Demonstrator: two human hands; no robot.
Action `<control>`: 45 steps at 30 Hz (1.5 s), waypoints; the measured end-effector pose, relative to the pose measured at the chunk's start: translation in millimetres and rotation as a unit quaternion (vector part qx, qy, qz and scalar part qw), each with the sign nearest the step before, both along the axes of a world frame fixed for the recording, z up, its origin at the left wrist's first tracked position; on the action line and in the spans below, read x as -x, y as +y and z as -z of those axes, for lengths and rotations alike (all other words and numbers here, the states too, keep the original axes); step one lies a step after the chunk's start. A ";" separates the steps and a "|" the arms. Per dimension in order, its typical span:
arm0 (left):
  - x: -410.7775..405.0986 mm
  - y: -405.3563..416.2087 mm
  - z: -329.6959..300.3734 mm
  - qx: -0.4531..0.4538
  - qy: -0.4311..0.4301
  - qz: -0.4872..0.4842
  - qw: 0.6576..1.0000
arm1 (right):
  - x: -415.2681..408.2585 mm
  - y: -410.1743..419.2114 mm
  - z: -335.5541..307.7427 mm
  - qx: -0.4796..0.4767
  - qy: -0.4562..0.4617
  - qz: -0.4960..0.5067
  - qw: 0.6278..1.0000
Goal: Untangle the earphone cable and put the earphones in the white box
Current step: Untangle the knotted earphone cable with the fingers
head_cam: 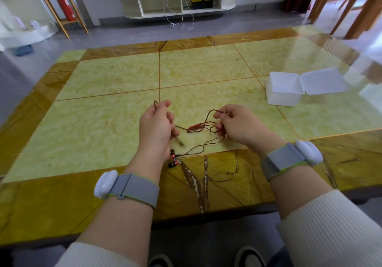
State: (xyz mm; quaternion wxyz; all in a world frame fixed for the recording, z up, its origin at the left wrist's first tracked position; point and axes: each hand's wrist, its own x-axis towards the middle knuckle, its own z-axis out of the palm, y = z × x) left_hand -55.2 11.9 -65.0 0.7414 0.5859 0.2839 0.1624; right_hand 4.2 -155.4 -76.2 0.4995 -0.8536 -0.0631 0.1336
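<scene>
A home living room: a marble-patterned tabletop [115,76] stands on grey floor, with a low cream shelf unit [179,2] against the wall beyond it, wooden chairs [355,4] to its right, and a red fire extinguisher [64,4] to its left.

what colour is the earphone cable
Dark reddish-brown, seen in the head view: the earphone cable strung between both hands.
</scene>
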 end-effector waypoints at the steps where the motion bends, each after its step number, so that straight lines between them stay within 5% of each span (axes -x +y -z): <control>1: 0.6 1.4 1.5 -0.064 0.025 0.000 0.998 | -3.0 -1.3 2.5 0.013 -0.012 0.016 1.000; 8: 3.3 13.5 14.9 -0.393 0.177 0.034 0.902 | -8.2 -11.0 5.7 0.117 -0.032 0.086 0.989; 17: 5.7 18.1 16.3 -0.512 0.316 0.061 0.796 | -2.6 -11.9 1.0 0.256 -0.036 0.068 0.964; 22: 6.1 14.2 15.0 -0.523 0.281 0.034 0.804 | 2.3 -6.0 -7.7 0.218 -0.166 0.020 0.962; 28: 7.2 0.3 11.2 -0.558 0.069 0.089 0.822 | 11.4 5.6 -2.9 0.175 -0.189 -0.108 0.960; 34: 8.4 -7.2 25.0 -0.537 0.120 0.251 0.796 | 4.8 8.9 17.0 0.234 -0.176 -0.135 0.947; 45: 5.5 -4.0 28.2 -0.548 0.114 0.236 0.794 | -0.1 8.4 12.0 0.159 -0.139 -0.096 0.973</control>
